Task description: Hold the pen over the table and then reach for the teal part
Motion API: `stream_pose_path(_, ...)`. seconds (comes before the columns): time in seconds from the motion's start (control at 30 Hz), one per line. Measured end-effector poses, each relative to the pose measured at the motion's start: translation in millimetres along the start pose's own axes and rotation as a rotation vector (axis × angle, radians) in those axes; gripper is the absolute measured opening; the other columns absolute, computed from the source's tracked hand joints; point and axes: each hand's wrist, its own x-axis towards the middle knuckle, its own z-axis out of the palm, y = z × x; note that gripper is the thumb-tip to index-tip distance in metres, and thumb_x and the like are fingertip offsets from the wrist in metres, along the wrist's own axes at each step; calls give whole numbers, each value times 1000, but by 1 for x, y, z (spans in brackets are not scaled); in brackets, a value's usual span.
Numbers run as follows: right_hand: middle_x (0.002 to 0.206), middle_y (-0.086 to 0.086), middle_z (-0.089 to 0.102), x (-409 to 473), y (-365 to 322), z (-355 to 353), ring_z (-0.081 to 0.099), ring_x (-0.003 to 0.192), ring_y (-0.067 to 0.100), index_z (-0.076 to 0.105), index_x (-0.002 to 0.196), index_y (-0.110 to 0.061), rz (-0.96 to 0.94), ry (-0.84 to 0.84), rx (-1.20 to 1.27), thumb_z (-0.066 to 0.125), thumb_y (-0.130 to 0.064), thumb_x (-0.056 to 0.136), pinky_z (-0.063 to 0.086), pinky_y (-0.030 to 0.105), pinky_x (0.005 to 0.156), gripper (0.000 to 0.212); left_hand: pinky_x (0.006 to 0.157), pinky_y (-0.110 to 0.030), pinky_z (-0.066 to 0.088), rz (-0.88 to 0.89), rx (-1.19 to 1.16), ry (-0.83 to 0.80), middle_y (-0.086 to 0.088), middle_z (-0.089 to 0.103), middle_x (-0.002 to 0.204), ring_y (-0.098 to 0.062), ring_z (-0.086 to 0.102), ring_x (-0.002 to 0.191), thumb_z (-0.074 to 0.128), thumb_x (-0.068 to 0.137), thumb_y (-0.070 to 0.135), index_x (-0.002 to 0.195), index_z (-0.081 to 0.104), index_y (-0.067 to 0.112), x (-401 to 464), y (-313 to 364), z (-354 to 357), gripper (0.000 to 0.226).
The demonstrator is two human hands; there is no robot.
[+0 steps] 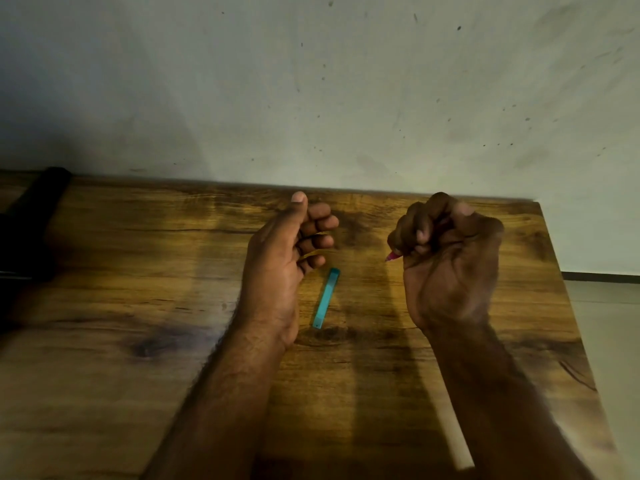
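Hands sit over the bench (138,271). Your right hand (450,268) is curled tight round a pen (392,256); only its pink tip pokes out. Your left hand (284,258) holds nothing, fingers loosely bent. Just beside that left hand, between both hands, a blue cap (326,298) lies flat.

A plain room: wooden table (138,306) against a stained wall (311,81).
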Motion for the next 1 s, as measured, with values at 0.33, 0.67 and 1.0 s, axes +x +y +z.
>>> stream_pose_path(0.33,54,1,27,5,1,-8,20,55,18,38,64,-13,142,75,334,27,-39,96,26,32,57,43,78,-33,53,9,2,2,-2,81,104,-14,72,90,51,93,58,106,77,21,1,-1,-1,46)
stream_pose_path(0.67,56,-2,31,7,12,-21,23,57,16,40,68,-17,264,156,584,30,-47,96,29,32,59,43,79,-34,53,8,6,1,-2,81,104,-14,71,91,51,92,58,104,77,22,0,0,0,46)
stream_pose_path(1.0,57,-2,30,8,17,-22,23,56,15,42,68,-18,292,182,622,35,-47,94,28,31,59,40,78,-33,52,5,-3,-9,-2,81,104,-14,71,89,51,93,57,105,77,21,0,0,0,46)
